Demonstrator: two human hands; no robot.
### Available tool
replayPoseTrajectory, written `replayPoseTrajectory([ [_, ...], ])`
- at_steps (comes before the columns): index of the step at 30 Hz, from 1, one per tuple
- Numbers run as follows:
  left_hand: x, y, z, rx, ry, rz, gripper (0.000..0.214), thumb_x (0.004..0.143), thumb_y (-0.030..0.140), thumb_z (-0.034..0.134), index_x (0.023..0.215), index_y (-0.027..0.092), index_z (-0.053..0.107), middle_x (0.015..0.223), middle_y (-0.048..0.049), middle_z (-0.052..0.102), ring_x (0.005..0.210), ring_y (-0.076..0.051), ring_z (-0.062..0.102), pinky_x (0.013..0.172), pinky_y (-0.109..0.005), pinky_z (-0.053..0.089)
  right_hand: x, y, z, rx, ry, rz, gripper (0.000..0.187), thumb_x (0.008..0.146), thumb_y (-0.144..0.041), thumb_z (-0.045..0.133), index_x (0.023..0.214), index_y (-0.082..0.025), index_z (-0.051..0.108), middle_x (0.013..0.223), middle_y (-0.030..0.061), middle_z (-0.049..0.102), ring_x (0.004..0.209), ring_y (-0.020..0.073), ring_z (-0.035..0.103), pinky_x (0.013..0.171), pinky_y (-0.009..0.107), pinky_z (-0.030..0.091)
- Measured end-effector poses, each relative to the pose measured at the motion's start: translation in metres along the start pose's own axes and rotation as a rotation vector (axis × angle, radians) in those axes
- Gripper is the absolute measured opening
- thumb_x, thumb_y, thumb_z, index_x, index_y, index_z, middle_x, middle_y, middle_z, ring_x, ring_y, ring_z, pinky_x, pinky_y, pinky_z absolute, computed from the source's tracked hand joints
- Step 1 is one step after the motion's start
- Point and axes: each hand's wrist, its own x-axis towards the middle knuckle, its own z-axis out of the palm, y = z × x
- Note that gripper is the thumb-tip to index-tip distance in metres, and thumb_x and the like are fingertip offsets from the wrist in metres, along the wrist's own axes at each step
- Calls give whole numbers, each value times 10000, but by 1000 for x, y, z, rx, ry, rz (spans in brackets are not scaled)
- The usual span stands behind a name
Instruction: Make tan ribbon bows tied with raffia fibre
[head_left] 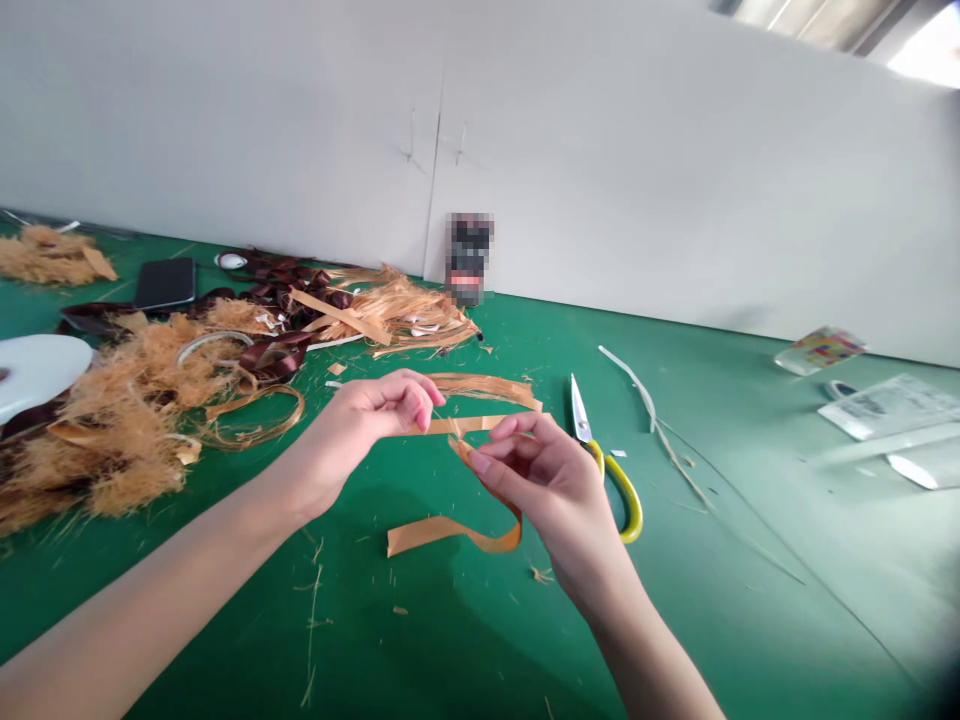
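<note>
My left hand (375,415) and my right hand (544,480) both pinch a tan ribbon strip (457,530) above the green table (487,620). The left fingertips close on the strip near its upper part, where it frays into loose threads. The right fingers are curled around the strip a little lower. From there the ribbon loops down and its free end lies flat on the table. A second frayed tan strip (487,387) lies just behind the hands.
Scissors with yellow handles (611,465) lie right of my right hand. Heaps of frayed tan fibre (112,420) and dark brown ribbon (277,350) fill the left. A phone (165,282), a white roll (37,368) and plastic packets (885,405) lie further off. A white wall stands behind.
</note>
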Motion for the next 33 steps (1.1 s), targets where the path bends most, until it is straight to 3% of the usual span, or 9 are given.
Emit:
replayPoseTrajectory([
  [5, 3, 0, -4, -537, -48, -89, 242, 771, 99, 637, 546, 166, 580, 1029, -15, 681, 968, -141, 616, 821, -205, 512, 1, -3, 1, -1, 14, 40, 292, 652, -277, 822, 787, -190, 579, 669, -39, 687, 648, 86, 635, 650, 209, 518],
  [8, 4, 6, -6, -640, -98, -169, 215, 719, 23, 633, 547, 146, 597, 843, -4, 681, 606, -43, 567, 526, -104, 467, 2, -3, -1, -11, 32, 40, 295, 650, -278, 815, 784, -190, 568, 670, -40, 677, 652, 83, 624, 643, 206, 510],
  [10, 4, 9, -8, -563, -106, -180, 193, 694, -5, 610, 562, 135, 606, 755, 5, 653, 464, -3, 439, 395, -82, 349, 3, -2, -2, -37, 45, 24, 291, 653, -287, 808, 782, -189, 567, 667, -38, 666, 657, 87, 618, 632, 204, 498],
  [12, 4, 10, -10, -369, -67, -162, 193, 729, 23, 583, 571, 133, 599, 775, -10, 661, 445, -1, 392, 375, -93, 310, 4, -1, -3, -78, 56, 0, 281, 660, -298, 796, 780, -186, 569, 662, -33, 656, 653, 92, 613, 620, 209, 489],
  [16, 6, 12, -17, 79, -14, -107, 255, 805, 128, 535, 555, 165, 566, 582, -22, 586, 525, -90, 485, 375, -144, 306, 6, 1, -4, -212, 94, -104, 240, 691, -288, 753, 805, -194, 564, 666, -24, 662, 598, 100, 592, 588, 229, 482],
  [19, 7, 14, -22, 283, -165, -157, 282, 826, 198, 513, 548, 175, 549, 516, -14, 539, 505, -110, 486, 377, -177, 311, 6, 5, -3, -421, 117, -216, 183, 734, -237, 700, 828, -203, 547, 682, -9, 678, 580, 116, 584, 563, 239, 473],
  [22, 6, 17, -23, 420, -355, -239, 268, 821, 170, 463, 575, 169, 572, 516, 8, 532, 413, -66, 372, 403, -196, 313, 8, 12, -3, -703, 167, -405, 103, 793, -161, 612, 842, -212, 538, 720, 1, 682, 591, 124, 582, 566, 242, 452],
  [26, -1, 25, -24, 395, -502, -234, 288, 866, 223, 487, 593, 163, 556, 587, 4, 573, 409, -49, 336, 406, -219, 245, 15, 23, -14, -978, 266, -585, 123, 841, -108, 485, 821, -214, 545, 710, 10, 667, 615, 143, 593, 577, 252, 424],
  [33, -18, 36, -40, -22, -662, 41, 463, 908, 466, 541, 534, 195, 497, 419, 39, 445, 385, -79, 398, 379, -229, 241, 32, 42, -44, -1065, 464, -392, 66, 816, -199, 503, 821, -206, 568, 733, 45, 673, 623, 193, 580, 625, 319, 430],
])
